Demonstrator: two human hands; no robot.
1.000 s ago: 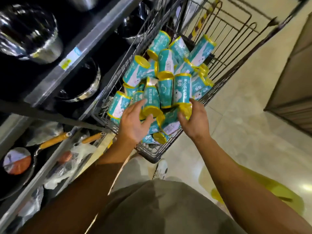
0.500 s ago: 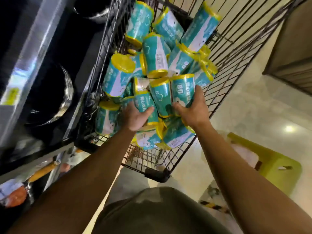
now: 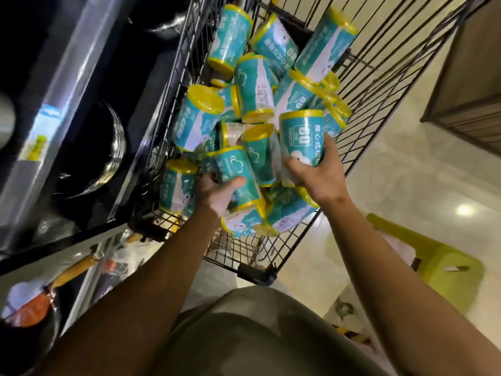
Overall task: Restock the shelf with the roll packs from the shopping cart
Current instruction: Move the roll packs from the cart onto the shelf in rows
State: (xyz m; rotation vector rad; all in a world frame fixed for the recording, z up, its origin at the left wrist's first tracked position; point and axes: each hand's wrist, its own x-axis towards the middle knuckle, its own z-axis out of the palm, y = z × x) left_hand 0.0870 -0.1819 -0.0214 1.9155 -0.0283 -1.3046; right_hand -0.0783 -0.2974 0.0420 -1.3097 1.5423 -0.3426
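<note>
While dark shelf (image 3: 89, 77) with steel bowls stands at left, left hand (image 3: 217, 194) curls around teal roll pack (image 3: 235, 177), wire shopping cart (image 3: 379, 85) piled with roll packs, right hand (image 3: 320, 172) grips upright pack (image 3: 302, 137), green stool (image 3: 444, 267) at right.

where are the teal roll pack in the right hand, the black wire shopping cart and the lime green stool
teal roll pack in the right hand (image 3: 302, 137), head view, printed label
black wire shopping cart (image 3: 379, 85), head view, right side wall
lime green stool (image 3: 444, 264), head view, seat top
</note>
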